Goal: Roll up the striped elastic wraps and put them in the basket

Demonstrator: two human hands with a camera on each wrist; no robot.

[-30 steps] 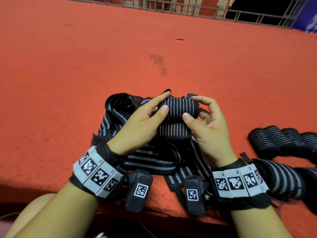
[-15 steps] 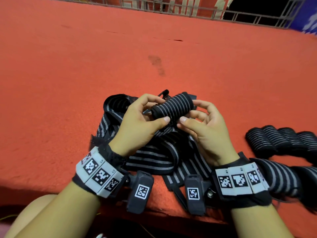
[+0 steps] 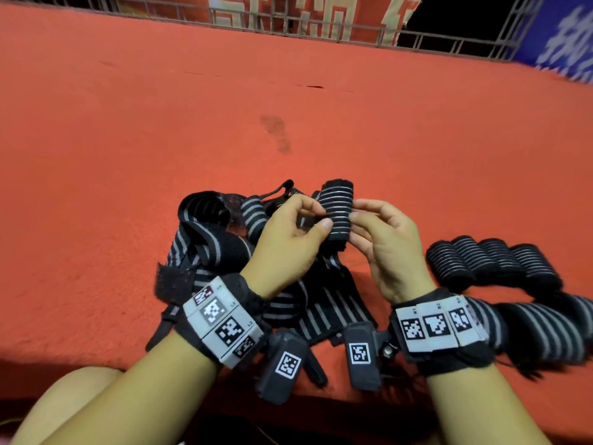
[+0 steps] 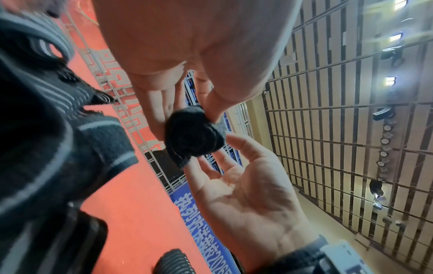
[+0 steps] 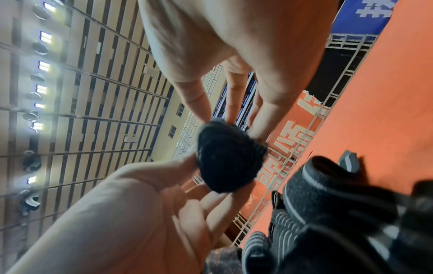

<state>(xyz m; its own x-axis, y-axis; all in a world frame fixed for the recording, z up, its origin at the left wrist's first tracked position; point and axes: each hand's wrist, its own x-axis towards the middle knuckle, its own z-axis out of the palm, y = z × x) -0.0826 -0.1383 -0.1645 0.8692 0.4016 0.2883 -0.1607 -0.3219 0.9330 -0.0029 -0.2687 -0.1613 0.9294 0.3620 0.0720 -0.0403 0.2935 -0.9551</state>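
A tightly rolled black wrap with grey stripes [image 3: 337, 213] stands nearly upright in the air above the pile. My left hand [image 3: 321, 212] pinches its left side with thumb and fingers. From the right, my right hand [image 3: 355, 211] pinches it with its fingertips. The left wrist view looks at the roll's spiral end [image 4: 194, 136], and the right wrist view shows the same roll [image 5: 228, 157] between both sets of fingertips. Beneath the hands lies a tangled pile of unrolled striped wraps [image 3: 221, 242]. No basket is in view.
Several finished rolls [image 3: 491, 261] lie in a row on the red carpet [image 3: 160, 139] to the right, with larger rolls [image 3: 545, 329] nearer me by my right wrist. A metal railing [image 3: 288, 24] borders the carpet's far edge.
The roll was lying sideways against the pile; both hands have lifted it clear and turned it end-up, its loose tail now wound in.
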